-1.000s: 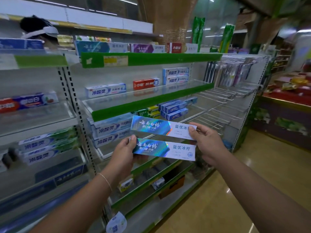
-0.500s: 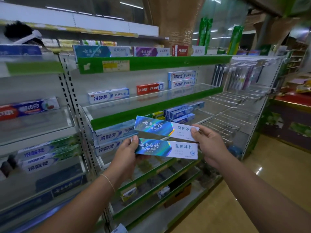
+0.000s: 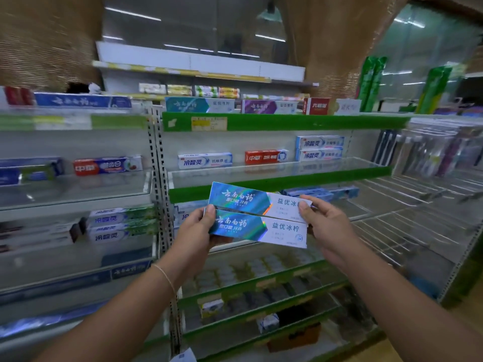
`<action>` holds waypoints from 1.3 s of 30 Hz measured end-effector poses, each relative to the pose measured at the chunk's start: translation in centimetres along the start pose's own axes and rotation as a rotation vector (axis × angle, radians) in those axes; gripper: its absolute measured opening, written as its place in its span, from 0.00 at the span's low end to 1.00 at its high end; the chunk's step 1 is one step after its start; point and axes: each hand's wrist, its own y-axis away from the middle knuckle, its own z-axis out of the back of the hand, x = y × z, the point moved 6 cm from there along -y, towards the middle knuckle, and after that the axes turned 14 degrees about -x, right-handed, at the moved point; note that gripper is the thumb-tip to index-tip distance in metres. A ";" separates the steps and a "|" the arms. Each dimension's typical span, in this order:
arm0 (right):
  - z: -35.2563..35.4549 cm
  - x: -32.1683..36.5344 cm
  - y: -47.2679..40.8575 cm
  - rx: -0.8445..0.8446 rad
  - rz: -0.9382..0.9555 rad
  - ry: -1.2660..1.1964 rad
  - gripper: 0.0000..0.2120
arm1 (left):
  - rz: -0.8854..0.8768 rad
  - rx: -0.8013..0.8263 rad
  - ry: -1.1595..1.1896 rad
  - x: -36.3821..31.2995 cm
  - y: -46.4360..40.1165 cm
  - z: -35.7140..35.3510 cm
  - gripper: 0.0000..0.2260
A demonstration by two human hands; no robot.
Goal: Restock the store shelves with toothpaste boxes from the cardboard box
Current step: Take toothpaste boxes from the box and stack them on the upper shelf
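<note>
Two long toothpaste boxes, shiny teal-blue on the left half and white on the right, are held side by side in front of the shelves. My left hand grips the left end of the lower box. My right hand pinches the right end of the upper box, which tilts slightly down to the right. Both boxes hover level with the green-edged glass shelf. The cardboard box is out of sight.
Glass shelves with green price strips hold a few toothpaste boxes: a white-blue one, a red one, two stacked. The top shelf carries teal, purple and red boxes. Wire racks and hanging toothbrushes lie at the right.
The view has tilted upward and shifted, bringing the top shelf into sight. Both hands have risen a little with the boxes, which now sit closer together.
</note>
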 end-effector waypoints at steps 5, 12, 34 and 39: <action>1.2 0.5 0.6 0.086 -0.014 -0.021 0.08 | -0.016 -0.085 -0.012 0.1 3.2 -0.1 0.14; 1.2 1.2 1.6 0.186 -0.012 -0.026 0.10 | -0.049 -0.205 0.032 -0.4 6.9 0.6 0.12; -6.6 5.0 6.4 0.388 0.006 -0.118 0.11 | -0.145 -0.298 0.095 -6.2 9.2 7.5 0.11; -7.7 6.2 6.9 0.397 0.045 -0.114 0.09 | -0.144 -0.269 0.115 -7.5 8.4 8.4 0.12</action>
